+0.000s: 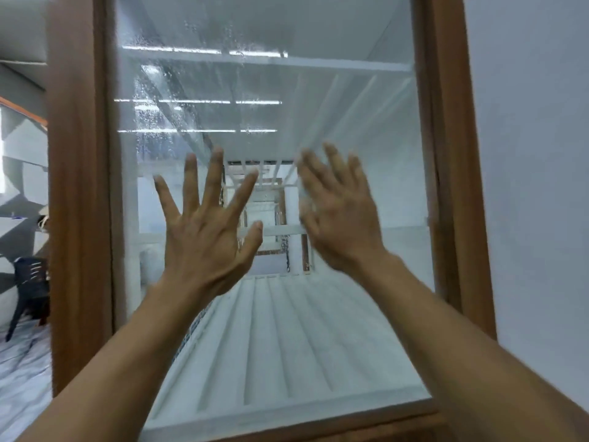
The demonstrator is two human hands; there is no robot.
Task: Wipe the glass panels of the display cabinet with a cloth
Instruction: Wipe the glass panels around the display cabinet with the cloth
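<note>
Pale blue-white wall [526,154] borders the right side. Filling the middle stands the tall clear glass panel [271,330] in its brown wooden frame [79,186], water droplets [153,122] speckling its upper left (white slatted shelving shows behind). The left hand [204,247] and the blurred right hand [344,224] are raised before its centre, fingers straight and spread, gripping nothing; whether they touch the glass cannot be told. Far left, a dark plastic chair [30,282] stands on marbled floor [22,378].
</note>
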